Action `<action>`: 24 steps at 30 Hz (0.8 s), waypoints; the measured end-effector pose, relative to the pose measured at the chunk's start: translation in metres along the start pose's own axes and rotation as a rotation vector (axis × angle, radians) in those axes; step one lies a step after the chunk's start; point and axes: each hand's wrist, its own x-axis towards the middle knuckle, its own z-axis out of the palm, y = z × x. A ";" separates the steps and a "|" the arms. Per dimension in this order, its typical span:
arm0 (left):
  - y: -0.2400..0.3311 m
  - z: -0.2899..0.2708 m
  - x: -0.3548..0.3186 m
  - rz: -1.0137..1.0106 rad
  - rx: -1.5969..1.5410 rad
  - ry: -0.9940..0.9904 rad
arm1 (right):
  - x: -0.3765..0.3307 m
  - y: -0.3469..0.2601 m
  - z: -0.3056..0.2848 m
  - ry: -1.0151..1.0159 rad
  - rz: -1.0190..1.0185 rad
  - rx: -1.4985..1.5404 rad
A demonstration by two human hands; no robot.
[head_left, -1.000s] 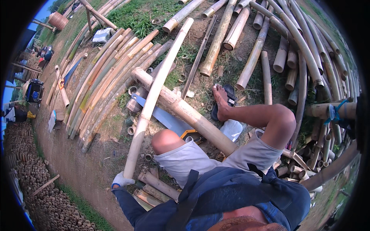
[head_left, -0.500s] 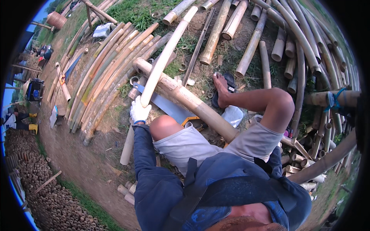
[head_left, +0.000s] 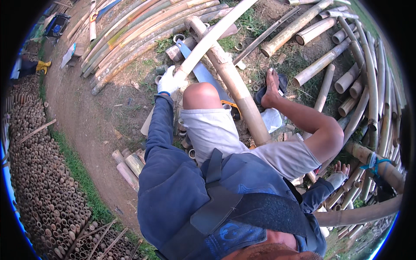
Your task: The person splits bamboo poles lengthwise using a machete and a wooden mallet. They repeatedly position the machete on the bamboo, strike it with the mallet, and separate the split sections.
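A white glove covers my left hand [head_left: 169, 80], which is closed around the lower end of a pale bamboo pole [head_left: 219, 34]. The pole slants up and away to the right, across a thicker bamboo log [head_left: 238, 86]. Between the log and my raised knee lies a handsaw [head_left: 203, 71]; its orange-edged handle is partly hidden by my leg. Off to the right, my right hand [head_left: 338, 175] is out beside a stack of bamboo, its bare fingers spread and nothing visible in them.
Long bamboo poles [head_left: 143, 32] lie side by side at the far left. More bamboo pieces [head_left: 320, 60] spread over the far right. A crossbar tied with blue cord [head_left: 375, 161] stands near my right hand. Short cut tubes [head_left: 56, 190] are piled at the left.
The view has shifted, so the scene sits further up and right. My right hand, hidden before, now shows at the right with fingers spread. My left hand still grips the bamboo pole.
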 end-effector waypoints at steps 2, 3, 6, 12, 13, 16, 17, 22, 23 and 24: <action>-0.019 -0.004 -0.025 -0.074 0.038 -0.049 | -0.004 -0.037 0.030 -0.044 -0.108 -0.026; -0.027 -0.006 -0.037 -0.118 0.061 -0.081 | -0.009 -0.052 0.047 -0.061 -0.170 -0.046; -0.049 -0.011 -0.074 -0.201 0.058 -0.143 | -0.036 -0.082 0.109 -0.180 -0.359 -0.176; -0.034 -0.006 -0.117 -0.257 0.128 -0.023 | -0.103 -0.093 0.239 -0.258 -0.615 -0.216; -0.027 -0.006 -0.121 -0.244 0.124 -0.006 | -0.115 -0.092 0.257 -0.313 -0.673 -0.141; -0.005 -0.012 -0.137 -0.239 0.124 0.004 | -0.158 -0.071 0.319 -0.558 -0.506 0.108; 0.001 -0.013 -0.142 -0.213 0.112 0.029 | -0.177 -0.056 0.339 -0.676 -0.475 0.001; 0.020 -0.004 -0.165 -0.196 0.030 0.084 | -0.275 0.072 0.472 -1.298 0.277 -0.042; 0.022 -0.001 -0.170 -0.175 0.024 0.086 | -0.286 0.095 0.495 -1.353 0.345 -0.084; 0.024 0.001 -0.174 -0.189 0.022 0.080 | -0.300 0.114 0.519 -1.381 0.460 -0.175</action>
